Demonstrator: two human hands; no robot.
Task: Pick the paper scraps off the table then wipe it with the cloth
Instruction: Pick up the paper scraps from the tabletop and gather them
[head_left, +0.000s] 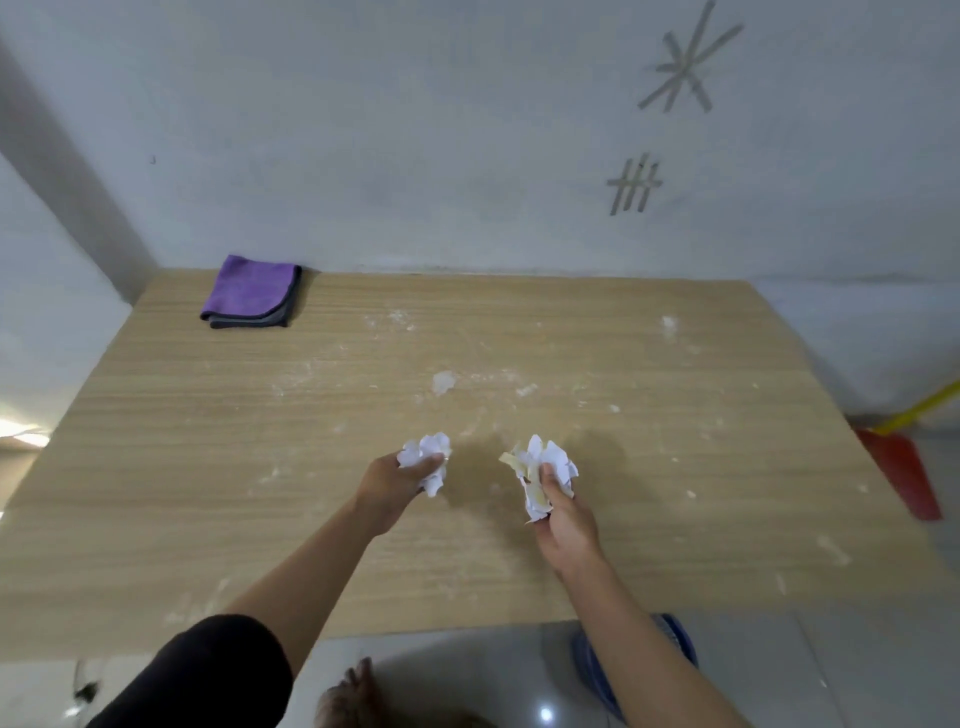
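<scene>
My left hand (390, 486) is closed around a bunch of white paper scraps (428, 457) above the middle of the wooden table (208, 441). My right hand (566, 514) grips a larger bunch of white and yellowish paper scraps (545, 462) just to the right, held a little above the tabletop. A folded purple cloth (250, 292) with a dark edge lies flat at the far left corner of the table, well away from both hands. White dusty smears and small flecks (442, 382) are scattered over the table's middle and right side.
A white wall with tape marks runs along the table's far edge. On the floor to the right stands a red dustpan (901, 467) with a yellow handle (919, 408). Grey tiled floor, my foot and a blue-jeaned knee (675, 639) show below the near edge.
</scene>
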